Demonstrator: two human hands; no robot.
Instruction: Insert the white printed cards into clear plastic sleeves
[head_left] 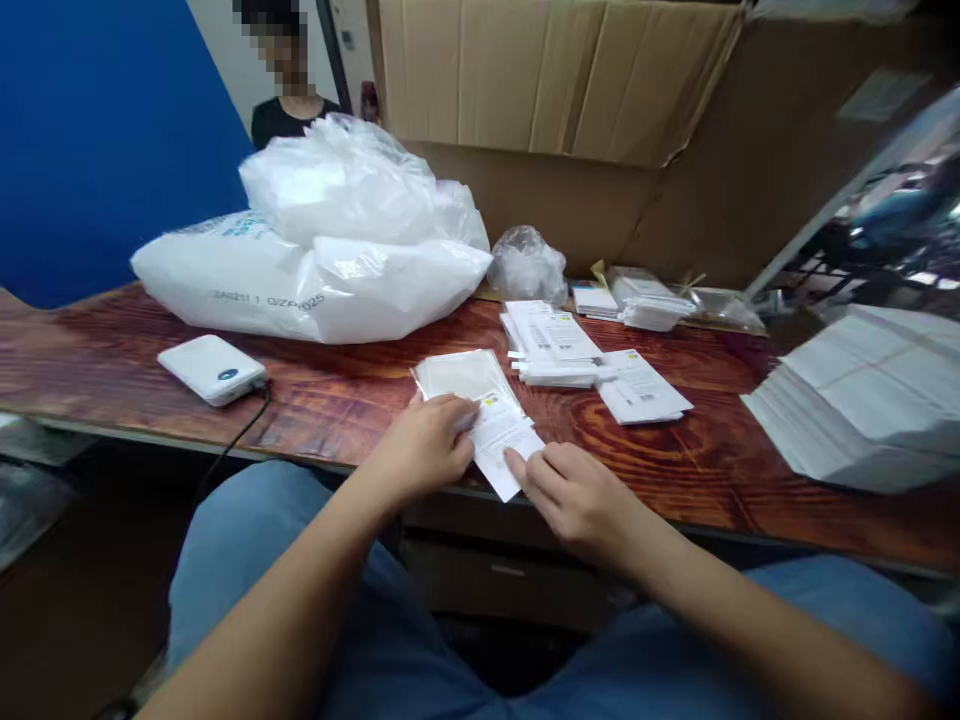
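At the table's front edge, a white printed card (501, 450) with a small yellow mark sticks out toward me. My right hand (574, 492) pinches its near corner between thumb and fingers. My left hand (427, 440) is closed at the card's upper left side, its curled fingers at the edge. Beneath and beyond the card lies a stack of clear plastic sleeves (459, 374). Whether the card is partly inside a sleeve I cannot tell. Right of the sleeves are a pile of printed cards (555, 340) and a smaller pile of cards (643, 388).
Big white plastic bags (315, 290) fill the back left. A white cabled device (211, 368) lies at left. Large bundled white stacks (862, 400) stand at right. Along the cardboard wall (562, 80) are a crumpled clear bag (528, 265) and small packs (649, 298). A person (289, 110) is behind.
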